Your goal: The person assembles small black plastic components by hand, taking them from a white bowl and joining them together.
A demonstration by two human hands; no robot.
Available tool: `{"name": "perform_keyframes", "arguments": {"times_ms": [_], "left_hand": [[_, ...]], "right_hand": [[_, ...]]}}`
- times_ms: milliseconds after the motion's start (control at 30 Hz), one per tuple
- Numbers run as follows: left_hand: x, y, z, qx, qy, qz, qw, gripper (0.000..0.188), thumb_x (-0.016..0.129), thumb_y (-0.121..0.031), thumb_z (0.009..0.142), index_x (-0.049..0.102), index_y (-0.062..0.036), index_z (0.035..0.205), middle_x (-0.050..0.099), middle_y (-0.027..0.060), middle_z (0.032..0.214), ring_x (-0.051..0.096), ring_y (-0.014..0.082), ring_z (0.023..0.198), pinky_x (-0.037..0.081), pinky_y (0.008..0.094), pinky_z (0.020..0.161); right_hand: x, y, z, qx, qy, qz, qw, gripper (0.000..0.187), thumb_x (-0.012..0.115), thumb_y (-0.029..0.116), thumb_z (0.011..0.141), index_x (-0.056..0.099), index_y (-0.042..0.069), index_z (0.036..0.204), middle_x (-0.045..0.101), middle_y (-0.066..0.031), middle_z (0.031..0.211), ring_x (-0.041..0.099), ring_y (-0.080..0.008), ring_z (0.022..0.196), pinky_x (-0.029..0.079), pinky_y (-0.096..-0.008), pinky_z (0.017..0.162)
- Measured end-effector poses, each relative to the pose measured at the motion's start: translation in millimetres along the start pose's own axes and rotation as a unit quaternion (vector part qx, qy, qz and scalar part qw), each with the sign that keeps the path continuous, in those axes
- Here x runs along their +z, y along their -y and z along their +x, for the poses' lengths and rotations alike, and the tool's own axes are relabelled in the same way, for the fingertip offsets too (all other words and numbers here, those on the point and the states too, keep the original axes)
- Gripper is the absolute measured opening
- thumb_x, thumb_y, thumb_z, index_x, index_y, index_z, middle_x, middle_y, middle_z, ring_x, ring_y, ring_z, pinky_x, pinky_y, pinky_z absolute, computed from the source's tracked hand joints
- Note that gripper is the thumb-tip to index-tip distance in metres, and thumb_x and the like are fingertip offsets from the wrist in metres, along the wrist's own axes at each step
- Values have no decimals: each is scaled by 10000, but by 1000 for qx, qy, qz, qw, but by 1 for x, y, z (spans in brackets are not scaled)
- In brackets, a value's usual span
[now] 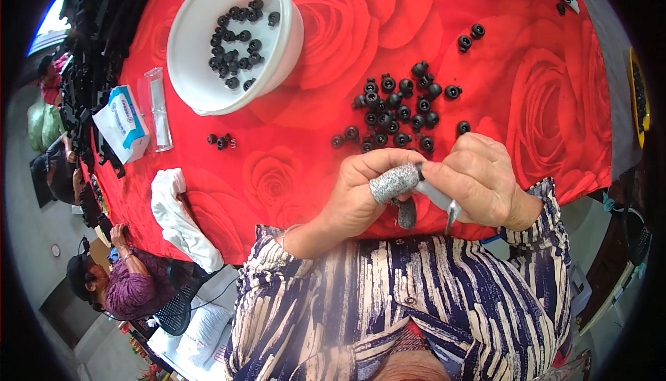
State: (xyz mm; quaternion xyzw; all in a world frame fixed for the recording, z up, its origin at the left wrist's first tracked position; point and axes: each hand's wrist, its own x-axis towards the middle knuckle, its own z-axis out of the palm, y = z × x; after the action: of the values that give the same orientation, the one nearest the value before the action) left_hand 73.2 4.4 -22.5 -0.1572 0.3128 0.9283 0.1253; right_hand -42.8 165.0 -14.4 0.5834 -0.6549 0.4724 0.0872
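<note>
Bright soft light, upper-left glare, bent edges, black rim

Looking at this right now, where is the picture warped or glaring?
Head view: dark round border, the grey table edge curving at right; head view: bright patch at upper left washed out; head view: black balls fairly sharp.

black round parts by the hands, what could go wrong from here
The small black piece, mostly hidden between the hands, could slip from the grip. The metal-tipped tool at the right hand might nick the left hand if it slipped, since the grey finger covers leave most skin bare. A knock could also send the loose black parts rolling across the red cloth.
</note>
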Motion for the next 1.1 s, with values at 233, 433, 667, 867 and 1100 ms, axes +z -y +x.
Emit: {"name": "perform_keyframes", "arguments": {"times_ms": [233, 433, 667, 867, 1100], "left_hand": [[4, -50, -4, 427, -168, 441, 771, 212, 606, 108, 780, 630, 59, 985, 614, 107, 868, 624, 146, 693, 521, 234, 593], [-13, -108, 0, 499, -346, 647, 461, 304, 646, 43, 794, 631, 17, 1097, 639, 70, 875, 569, 117, 686, 452, 230, 617], [-2, -102, 9, 507, -361, 670, 404, 333, 698, 25, 745, 659, -20, 1073, 614, 44, 861, 534, 118, 705, 439, 246, 638], [27, -45, 5, 219, -152, 503, 822, 207, 710, -27, 776, 665, -27, 978, 619, 44, 874, 574, 87, 720, 450, 214, 612], [20, -19, 12, 10, -80, 215, 973, 223, 663, -27, 840, 591, 40, 1040, 637, 68, 931, 623, 99, 826, 503, 202, 660]], "right_hand": [[-25, -11, 11, 88, -39, -92, 991, 165, 682, -2, 704, 581, -13, 835, 497, -94, 656, 480, -228, 507, 361, -345, 432], [-58, -26, 4, 261, 43, -50, 963, 202, 672, 19, 719, 577, 39, 896, 536, -105, 743, 553, -282, 612, 435, -367, 536], [-52, -25, 0, 230, 144, -56, 961, 181, 668, 75, 695, 563, 54, 840, 531, -82, 738, 574, -275, 641, 453, -377, 535], [-38, -28, -8, 191, 198, -145, 950, 176, 659, 92, 681, 507, 55, 761, 505, -74, 693, 568, -255, 614, 435, -392, 499], [-21, -12, 4, 116, 128, 21, 985, 233, 666, 81, 643, 566, 44, 850, 512, -64, 674, 563, -239, 587, 445, -360, 495]]}}
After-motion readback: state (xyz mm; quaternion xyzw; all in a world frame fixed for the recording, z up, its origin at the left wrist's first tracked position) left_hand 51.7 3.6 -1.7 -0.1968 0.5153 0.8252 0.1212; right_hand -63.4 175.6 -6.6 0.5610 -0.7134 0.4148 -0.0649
